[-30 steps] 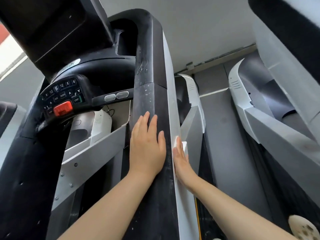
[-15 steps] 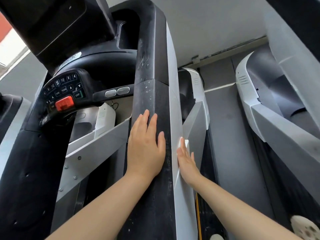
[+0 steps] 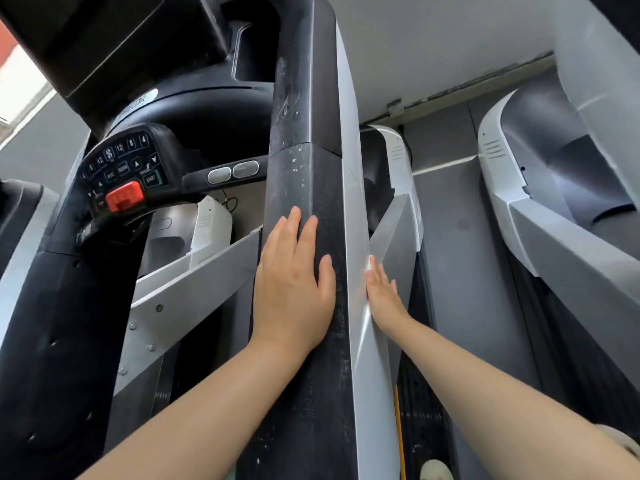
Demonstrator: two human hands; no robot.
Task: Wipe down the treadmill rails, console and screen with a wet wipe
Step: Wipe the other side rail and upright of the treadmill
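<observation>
Wet wipe (image 3: 368, 264) barely visible under right hand (image 3: 382, 299) fingers (image 3: 379, 276).

The left hand (image 3: 294, 289) lies flat on top of the treadmill rail (image 3: 304, 168), the right hand (image 3: 382, 296) against the rail's right side, the console keypad (image 3: 121, 168) to their left and a neighbouring treadmill (image 3: 554, 237) well to the right.
</observation>
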